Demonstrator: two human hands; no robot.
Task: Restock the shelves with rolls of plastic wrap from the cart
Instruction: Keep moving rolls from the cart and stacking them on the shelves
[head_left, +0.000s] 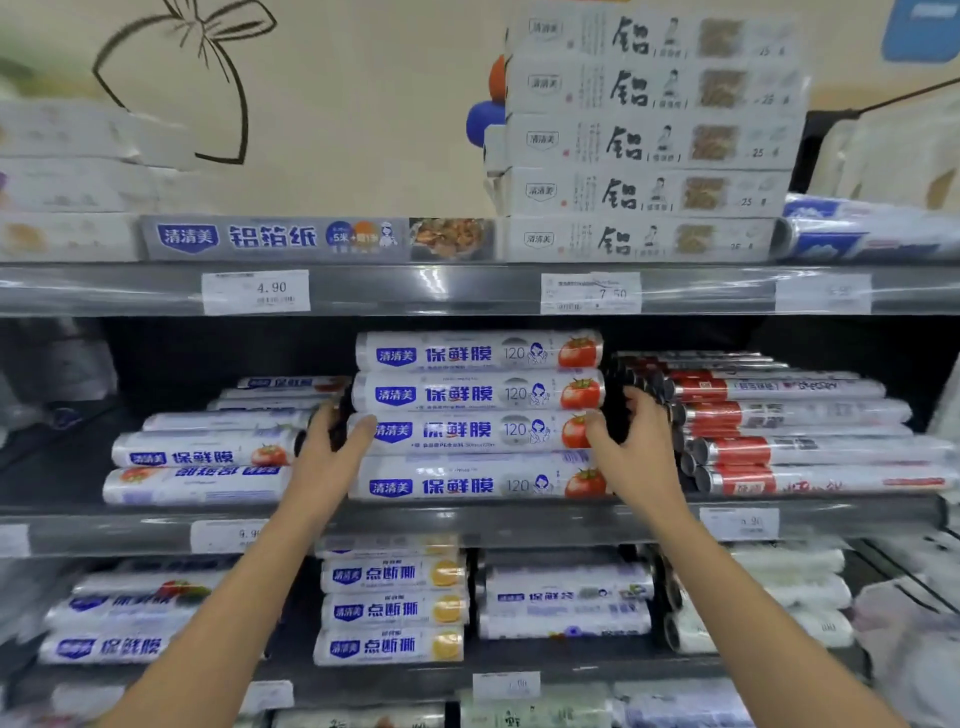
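Observation:
A stack of white plastic wrap rolls (478, 395) with blue lettering and tomato pictures stands at the middle of the middle shelf (467, 514). My left hand (332, 447) grips the left end of the stack's third roll (467, 431), thumb on its front. My right hand (631, 441) grips the right end of that same roll. The roll lies level in the stack, between the rolls above and below. The cart is out of view.
More tomato-print rolls (202, 457) lie left of the stack, red-labelled rolls (779, 441) to its right. Foil boxes (649, 140) are piled on the top shelf. Lemon-print rolls (392, 608) and other rolls fill the lower shelf. Price tags (255, 292) line the shelf edges.

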